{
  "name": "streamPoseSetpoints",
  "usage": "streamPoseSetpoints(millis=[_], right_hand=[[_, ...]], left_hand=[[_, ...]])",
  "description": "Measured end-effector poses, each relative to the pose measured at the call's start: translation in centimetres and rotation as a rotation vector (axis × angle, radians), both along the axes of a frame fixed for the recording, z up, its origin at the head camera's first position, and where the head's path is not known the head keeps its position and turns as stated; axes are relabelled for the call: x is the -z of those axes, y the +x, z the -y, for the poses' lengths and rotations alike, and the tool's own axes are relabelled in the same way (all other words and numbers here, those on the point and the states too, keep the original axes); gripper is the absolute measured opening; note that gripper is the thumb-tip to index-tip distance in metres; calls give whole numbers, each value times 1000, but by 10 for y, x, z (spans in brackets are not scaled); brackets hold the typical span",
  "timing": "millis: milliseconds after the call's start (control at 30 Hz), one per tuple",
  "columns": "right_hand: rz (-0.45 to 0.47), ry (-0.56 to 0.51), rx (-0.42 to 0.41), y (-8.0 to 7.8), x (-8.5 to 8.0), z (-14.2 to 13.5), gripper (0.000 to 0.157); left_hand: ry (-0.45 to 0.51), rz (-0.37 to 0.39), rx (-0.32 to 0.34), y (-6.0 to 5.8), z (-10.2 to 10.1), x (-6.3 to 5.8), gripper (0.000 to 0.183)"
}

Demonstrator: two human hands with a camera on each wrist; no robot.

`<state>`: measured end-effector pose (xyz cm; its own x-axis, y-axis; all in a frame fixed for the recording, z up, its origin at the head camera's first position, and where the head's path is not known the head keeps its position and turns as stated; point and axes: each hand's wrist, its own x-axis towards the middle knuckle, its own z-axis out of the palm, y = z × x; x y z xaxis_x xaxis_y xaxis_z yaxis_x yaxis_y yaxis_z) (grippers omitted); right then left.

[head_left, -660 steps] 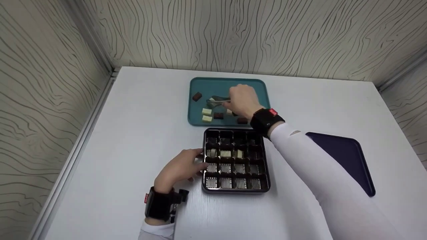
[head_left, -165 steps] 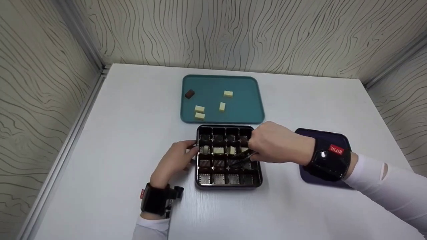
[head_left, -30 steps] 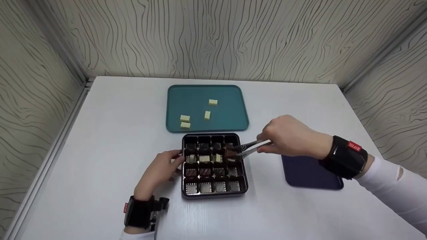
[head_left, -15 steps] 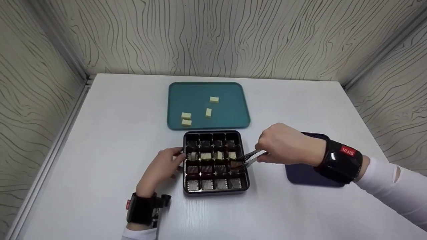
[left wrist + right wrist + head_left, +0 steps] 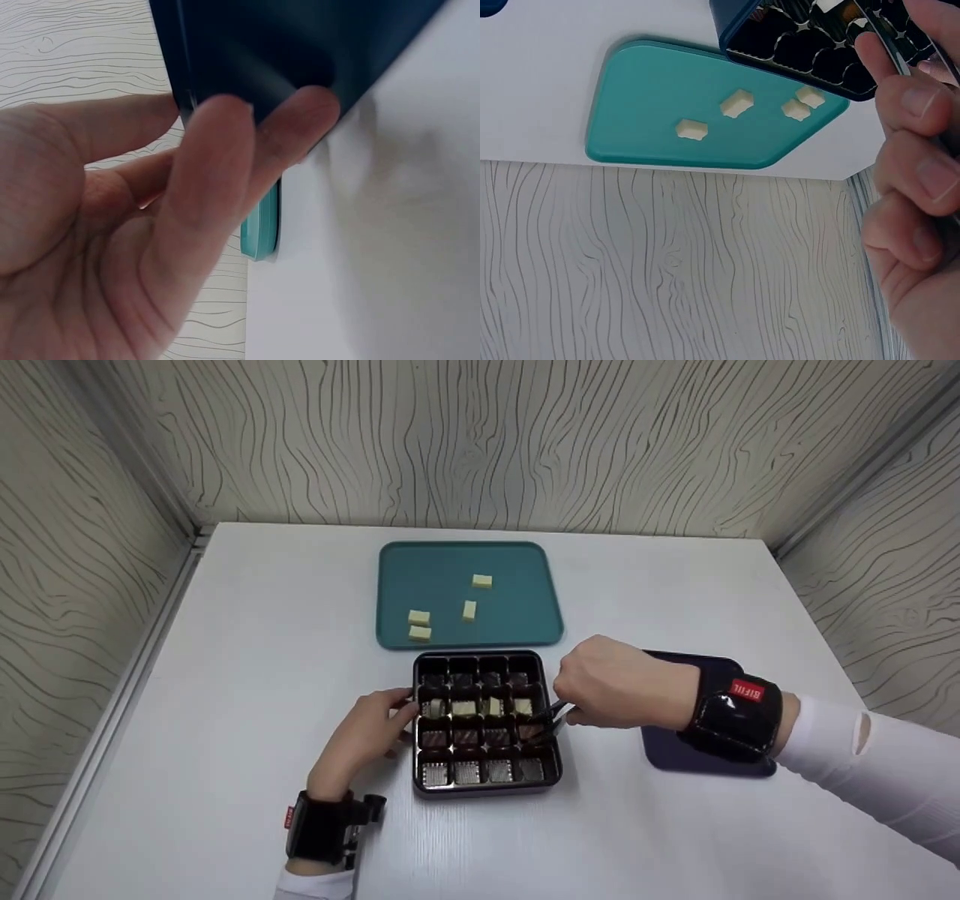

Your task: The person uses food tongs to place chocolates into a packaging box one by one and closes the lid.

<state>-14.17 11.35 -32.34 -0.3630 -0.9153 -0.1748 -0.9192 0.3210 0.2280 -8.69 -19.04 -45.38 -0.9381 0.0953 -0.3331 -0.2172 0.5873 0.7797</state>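
Note:
My right hand holds small tongs over the right side of a dark divided box. The tongs' tips stand slightly apart around a brown chocolate in the third row's rightmost compartment. Dark chocolates lie in the far row, white chocolates in the second and brown ones in the third. Ridged floors show in the nearest row. My left hand rests against the box's left wall; in the left wrist view its relaxed fingers touch the outer side.
Behind the box lies a teal tray bearing several white chocolates. A dark blue tray or lid lies at the right, partly under my right forearm. Patterned panels enclose the white table at the back and sides.
The third row has filled with brown chocolates, and no brown ones are left on the teal tray. The tongs lowered the last one into the third row. My left hand stayed at the box.

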Motion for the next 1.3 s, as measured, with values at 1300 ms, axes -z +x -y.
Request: streamPoseSetpoints(millis=[1300], right_hand=[[24, -35, 84, -5, -18, -6, 35]], left_hand=[[31, 7, -8, 0, 0, 1, 46]])
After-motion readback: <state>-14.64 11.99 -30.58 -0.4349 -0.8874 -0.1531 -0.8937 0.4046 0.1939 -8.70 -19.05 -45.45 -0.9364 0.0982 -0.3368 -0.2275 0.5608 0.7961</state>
